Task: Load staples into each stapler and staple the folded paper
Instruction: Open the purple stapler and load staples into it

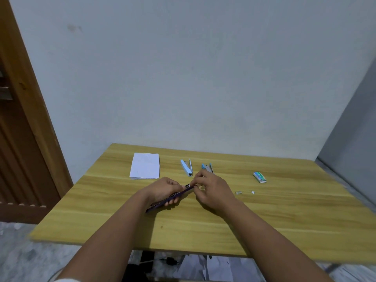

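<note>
My left hand point(164, 190) grips a dark purple stapler point(183, 192), opened out and lying low over the table. At the stapler's front end my right hand point(211, 188) pinches a small strip of staples point(190, 185). A light blue stapler point(186, 167) lies open behind my hands. A second blue stapler point(208, 167) sits just right of it, partly hidden by my right hand. The folded white paper point(145, 165) lies at the back left. A green staple box point(259, 177) rests at the right.
Two small loose staple pieces point(238, 192) point(253, 192) lie on the wooden table point(203, 224) right of my hands. A wall stands behind the table, a wooden door frame point(26, 110) at the left. Cables and papers lie on the floor below.
</note>
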The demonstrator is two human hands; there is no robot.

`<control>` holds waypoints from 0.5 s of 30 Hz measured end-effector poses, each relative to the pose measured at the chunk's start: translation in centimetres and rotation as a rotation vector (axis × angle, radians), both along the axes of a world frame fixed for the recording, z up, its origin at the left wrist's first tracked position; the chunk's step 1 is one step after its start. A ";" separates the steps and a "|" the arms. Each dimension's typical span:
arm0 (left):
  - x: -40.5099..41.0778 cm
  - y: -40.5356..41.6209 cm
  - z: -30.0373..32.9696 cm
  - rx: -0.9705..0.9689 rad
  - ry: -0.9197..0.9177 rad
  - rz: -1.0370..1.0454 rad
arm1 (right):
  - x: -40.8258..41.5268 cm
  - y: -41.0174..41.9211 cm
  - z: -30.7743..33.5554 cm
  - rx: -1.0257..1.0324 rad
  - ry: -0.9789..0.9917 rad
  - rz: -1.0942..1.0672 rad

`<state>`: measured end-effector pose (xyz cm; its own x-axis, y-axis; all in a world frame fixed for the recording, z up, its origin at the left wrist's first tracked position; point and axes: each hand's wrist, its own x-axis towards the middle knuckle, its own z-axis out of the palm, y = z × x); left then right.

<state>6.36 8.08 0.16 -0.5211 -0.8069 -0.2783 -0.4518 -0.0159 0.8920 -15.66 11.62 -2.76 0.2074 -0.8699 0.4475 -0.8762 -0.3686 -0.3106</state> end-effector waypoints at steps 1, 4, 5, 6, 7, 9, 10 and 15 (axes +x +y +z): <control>0.0 0.0 0.1 0.001 -0.009 -0.004 | -0.1 0.0 0.0 -0.018 0.025 -0.026; 0.0 0.1 0.8 0.010 -0.050 -0.028 | -0.7 -0.4 -0.3 -0.072 0.111 -0.007; 0.0 0.1 1.0 0.020 -0.060 -0.040 | -0.7 -0.4 -0.1 -0.062 0.137 0.013; 0.0 0.2 1.2 0.033 -0.064 -0.053 | -0.6 -0.4 0.0 -0.041 0.166 0.027; 0.0 0.1 1.4 0.045 -0.065 -0.066 | -0.6 -0.3 0.3 -0.022 0.195 0.033; 0.2 0.0 1.5 0.056 -0.074 -0.082 | -0.7 -0.2 0.6 -0.021 0.228 0.041; 0.2 -0.1 1.5 0.058 -0.080 -0.089 | -1.0 -0.1 0.6 -0.035 0.227 0.046; 1.0 -0.8 1.6 0.046 -0.137 -0.134 | -1.9 0.1 0.2 -0.059 0.202 0.090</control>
<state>7.37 7.26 1.77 -0.5781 -0.7174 -0.3889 -0.5695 0.0133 0.8219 -17.54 11.75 -2.52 0.3734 -0.8176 0.4382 -0.8813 -0.4601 -0.1076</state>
